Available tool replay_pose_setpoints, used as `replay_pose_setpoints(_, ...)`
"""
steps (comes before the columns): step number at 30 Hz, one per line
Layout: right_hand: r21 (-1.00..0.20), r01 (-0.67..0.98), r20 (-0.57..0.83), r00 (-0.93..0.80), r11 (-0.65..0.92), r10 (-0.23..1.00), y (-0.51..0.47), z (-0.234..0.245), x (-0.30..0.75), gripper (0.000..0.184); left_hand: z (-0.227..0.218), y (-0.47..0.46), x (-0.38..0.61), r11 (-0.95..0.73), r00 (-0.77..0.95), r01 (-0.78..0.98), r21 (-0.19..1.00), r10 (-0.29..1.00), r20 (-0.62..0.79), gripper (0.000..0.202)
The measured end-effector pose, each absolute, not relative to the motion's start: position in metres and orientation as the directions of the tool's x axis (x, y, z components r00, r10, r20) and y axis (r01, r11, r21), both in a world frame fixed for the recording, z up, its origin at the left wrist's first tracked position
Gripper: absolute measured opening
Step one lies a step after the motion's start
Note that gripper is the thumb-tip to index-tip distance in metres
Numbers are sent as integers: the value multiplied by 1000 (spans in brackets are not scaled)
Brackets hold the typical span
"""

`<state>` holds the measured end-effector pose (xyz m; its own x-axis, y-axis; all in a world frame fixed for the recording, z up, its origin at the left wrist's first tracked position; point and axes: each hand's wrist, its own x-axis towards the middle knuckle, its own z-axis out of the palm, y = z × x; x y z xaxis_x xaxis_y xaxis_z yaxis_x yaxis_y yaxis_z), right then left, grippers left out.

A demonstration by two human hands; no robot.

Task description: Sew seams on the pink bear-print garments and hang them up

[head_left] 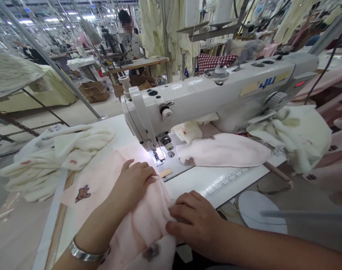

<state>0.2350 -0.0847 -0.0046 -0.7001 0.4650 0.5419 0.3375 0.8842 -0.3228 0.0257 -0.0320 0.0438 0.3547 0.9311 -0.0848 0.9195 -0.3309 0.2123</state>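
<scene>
A pale pink fleece fabric (pixel 148 225) with brown animal prints lies across the table's front and hangs over its edge. My left hand (pixel 137 176) rests on it, fingers bent over the cloth just in front of the lit needle area. To the right, my right hand (pixel 196 221) grips the edge of the same fabric between thumb and fingers. The white sewing machine (pixel 204 97) stands behind my hands, its presser foot (pixel 158 155) over the fabric's far edge. Whether the needle is in the cloth cannot be made out.
Cream fabric (pixel 83 146) is heaped at the left, and more cream fabric (pixel 294 131) hangs at the right. A folded pink piece (pixel 224 150) lies beside the machine, near a printed ruler scale (pixel 224 182). A person (pixel 131 41) works at another machine farther back.
</scene>
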Motion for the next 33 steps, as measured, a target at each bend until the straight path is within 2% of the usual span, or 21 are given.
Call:
replay_pose_setpoints(3, -322, 387, 494, -710, 864, 502, -83, -7, 236, 12, 43, -31, 25, -333, 354, 921, 204, 932, -76, 23)
replay_pose_setpoints(8, -309, 382, 483, -726, 871, 490, -82, -3, 237, 15, 42, -28, 24, -347, 365, 918, 195, 929, -68, 24)
replay_pose_setpoints(11, -302, 403, 423, -756, 864, 500, -78, -1, 238, 15, 41, -26, 24, -347, 360, 923, 165, 931, -57, 23)
replay_pose_setpoints(20, -339, 332, 397, -798, 880, 454, -65, -6, 242, 27, 34, -46, 53, -234, 231, 971, 54, 972, 51, 21)
replay_pose_setpoints(24, -266, 285, 428, -821, 921, 377, -53, -2, 244, 23, 22, -66, 53, -253, 250, 964, 80, 967, 36, 20)
replay_pose_setpoints(28, -160, 234, 473, -834, 959, 283, -34, 0, 240, 22, 9, -69, 36, -373, 360, 920, 118, 925, 123, 39)
replay_pose_setpoints(33, -63, 224, 486, -844, 973, 226, -10, 3, 231, 21, 7, -44, 21, -416, 400, 899, 136, 908, 128, 42)
